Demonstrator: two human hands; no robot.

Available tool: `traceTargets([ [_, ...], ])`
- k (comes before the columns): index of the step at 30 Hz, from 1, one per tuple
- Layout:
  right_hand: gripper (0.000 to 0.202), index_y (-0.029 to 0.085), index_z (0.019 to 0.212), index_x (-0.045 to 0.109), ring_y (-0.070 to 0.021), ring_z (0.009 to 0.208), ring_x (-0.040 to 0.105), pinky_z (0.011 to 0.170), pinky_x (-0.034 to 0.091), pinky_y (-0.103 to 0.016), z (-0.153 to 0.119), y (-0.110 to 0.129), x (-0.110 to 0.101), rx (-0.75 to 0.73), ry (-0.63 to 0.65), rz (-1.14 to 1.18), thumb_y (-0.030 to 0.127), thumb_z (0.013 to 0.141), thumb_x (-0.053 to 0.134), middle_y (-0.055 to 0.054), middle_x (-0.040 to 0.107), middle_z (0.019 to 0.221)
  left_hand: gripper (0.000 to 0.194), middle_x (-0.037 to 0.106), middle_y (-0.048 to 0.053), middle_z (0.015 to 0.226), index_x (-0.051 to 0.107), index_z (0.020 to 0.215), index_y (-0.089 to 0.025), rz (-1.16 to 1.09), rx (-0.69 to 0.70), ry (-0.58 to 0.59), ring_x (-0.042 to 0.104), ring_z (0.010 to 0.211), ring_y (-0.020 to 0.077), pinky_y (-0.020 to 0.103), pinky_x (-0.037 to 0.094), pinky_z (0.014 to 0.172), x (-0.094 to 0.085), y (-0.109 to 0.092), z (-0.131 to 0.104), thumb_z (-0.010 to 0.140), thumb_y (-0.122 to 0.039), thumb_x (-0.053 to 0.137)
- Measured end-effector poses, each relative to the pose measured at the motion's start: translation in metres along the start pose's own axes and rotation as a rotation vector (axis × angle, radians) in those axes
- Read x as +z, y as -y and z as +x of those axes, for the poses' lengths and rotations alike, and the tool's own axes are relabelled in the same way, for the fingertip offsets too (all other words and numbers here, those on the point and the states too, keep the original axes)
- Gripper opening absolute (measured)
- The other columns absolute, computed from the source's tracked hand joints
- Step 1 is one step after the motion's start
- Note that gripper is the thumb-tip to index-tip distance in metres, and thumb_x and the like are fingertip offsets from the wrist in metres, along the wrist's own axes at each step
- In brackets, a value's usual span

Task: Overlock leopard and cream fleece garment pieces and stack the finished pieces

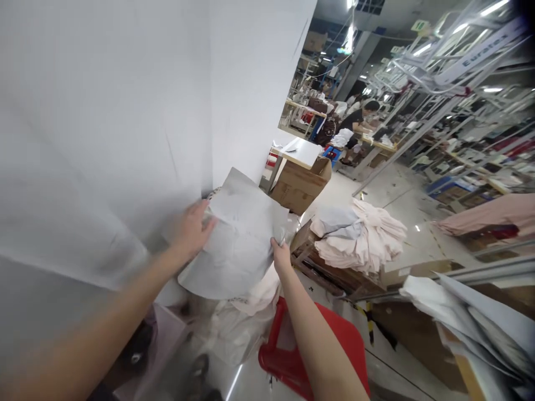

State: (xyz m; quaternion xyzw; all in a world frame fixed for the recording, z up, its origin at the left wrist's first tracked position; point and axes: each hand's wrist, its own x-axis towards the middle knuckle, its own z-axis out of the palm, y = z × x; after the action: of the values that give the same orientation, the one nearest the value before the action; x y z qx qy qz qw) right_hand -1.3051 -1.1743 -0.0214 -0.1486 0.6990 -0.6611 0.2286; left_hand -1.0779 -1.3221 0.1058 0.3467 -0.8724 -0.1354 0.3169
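Note:
In front of me is a pale grey sheet (238,239) with a straight top edge and a rounded lower edge. I cannot tell whether it is paper or stiff cloth. My right hand (281,256) is closed on its right edge, thumb on top. At the left edge my left hand (194,228) grips the sheet, its thumb over the surface; motion blurs this hand a little. Below the sheet hangs a bundle of pale pink and whitish cloth (246,323), partly hidden by it.
A large white surface (125,100) rises at left. Under my right forearm stands a red plastic stool (343,328). To the right, pink garments (368,234) are piled up. Farther back are a cardboard box (298,186), a white table (303,151) and a seated person (355,120).

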Motion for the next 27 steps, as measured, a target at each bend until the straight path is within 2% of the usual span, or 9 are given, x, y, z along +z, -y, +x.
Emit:
traceTargets([
  [3,0.049,0.009,0.102,0.059,-0.0209,0.088,0.060,0.076,0.047,-0.029,0.045,-0.020,0.016,0.017,0.007,-0.102,0.041,0.064,0.055,-0.014,0.065,0.102,0.056,0.031,0.013,0.142,0.035,0.135,-0.011,0.065,0.056,0.202,0.020,0.133,0.0307,0.047,0.024,0.106,0.059,0.008,0.000,0.086,-0.040,0.039],
  [6,0.052,0.004,0.110,0.054,-0.0227,0.093,0.059,0.080,0.045,-0.031,0.073,-0.038,0.020,0.022,-0.005,-0.245,0.037,0.070,0.051,-0.018,0.062,0.106,0.059,0.020,0.007,0.148,0.030,0.139,-0.020,0.151,-0.046,0.434,0.007,0.134,0.0381,0.060,0.025,0.099,0.119,0.027,-0.003,0.086,-0.044,0.039],
  [9,0.065,-0.004,0.130,0.032,-0.0268,0.107,0.051,0.089,0.040,-0.035,0.083,-0.047,0.016,-0.028,-0.014,-0.401,0.031,0.076,0.047,-0.024,0.050,0.121,0.059,0.018,0.007,0.148,0.033,0.138,-0.020,0.217,-0.144,0.566,0.004,0.133,0.0409,0.064,0.023,0.096,0.160,0.048,-0.007,0.085,-0.047,0.037],
  [11,0.074,-0.005,0.137,0.014,-0.0323,0.122,0.036,0.097,0.031,-0.041,0.084,-0.044,0.017,-0.099,-0.023,-0.507,0.028,0.079,0.046,-0.029,0.033,0.135,0.059,0.019,0.008,0.148,0.034,0.137,-0.020,0.256,-0.149,0.532,0.003,0.134,0.0399,0.063,0.020,0.097,0.175,0.058,-0.010,0.086,-0.048,0.035],
  [14,0.069,0.007,0.139,0.023,-0.0325,0.134,0.010,0.107,0.013,-0.046,0.083,-0.031,0.039,-0.282,0.074,-0.651,0.027,0.079,0.049,-0.019,0.014,0.147,0.057,0.018,0.007,0.148,0.035,0.137,-0.021,0.290,-0.123,0.456,0.004,0.134,0.0384,0.061,0.021,0.097,0.184,0.064,-0.015,0.086,-0.048,0.034],
  [16,0.059,0.018,0.137,0.033,-0.0304,0.136,0.003,0.108,0.007,-0.050,0.084,-0.023,0.070,-0.502,0.244,-0.794,0.031,0.081,0.049,-0.010,0.011,0.150,0.056,0.018,0.005,0.148,0.035,0.137,-0.022,0.308,-0.112,0.440,0.005,0.134,0.0379,0.060,0.022,0.097,0.187,0.067,-0.017,0.086,-0.048,0.034],
  [19,0.056,0.028,0.139,0.026,-0.0324,0.137,-0.004,0.104,0.007,-0.059,0.092,-0.026,0.125,-0.810,0.460,-0.998,0.040,0.087,0.041,-0.006,0.006,0.151,0.056,0.020,0.004,0.148,0.033,0.138,-0.025,0.333,-0.096,0.431,0.007,0.134,0.0370,0.058,0.026,0.095,0.192,0.073,-0.022,0.087,-0.048,0.034],
  [22,0.053,0.034,0.140,0.023,-0.0336,0.136,0.000,0.103,0.007,-0.061,0.108,-0.056,0.166,-0.848,0.607,-1.109,0.045,0.089,0.034,-0.004,0.013,0.150,0.058,0.021,0.006,0.147,0.030,0.139,-0.023,0.357,-0.114,0.415,0.008,0.135,0.0345,0.055,0.027,0.095,0.202,0.080,-0.029,0.086,-0.048,0.036],
  [27,0.050,0.029,0.140,0.022,-0.0337,0.135,0.011,0.102,0.012,-0.060,0.131,-0.130,0.189,-0.782,0.631,-1.244,0.038,0.092,0.029,-0.008,0.018,0.149,0.070,0.028,0.012,0.144,0.021,0.141,-0.014,0.265,-0.180,0.401,0.010,0.136,0.0301,0.052,0.024,0.100,0.234,0.101,-0.034,0.083,-0.047,0.043],
])
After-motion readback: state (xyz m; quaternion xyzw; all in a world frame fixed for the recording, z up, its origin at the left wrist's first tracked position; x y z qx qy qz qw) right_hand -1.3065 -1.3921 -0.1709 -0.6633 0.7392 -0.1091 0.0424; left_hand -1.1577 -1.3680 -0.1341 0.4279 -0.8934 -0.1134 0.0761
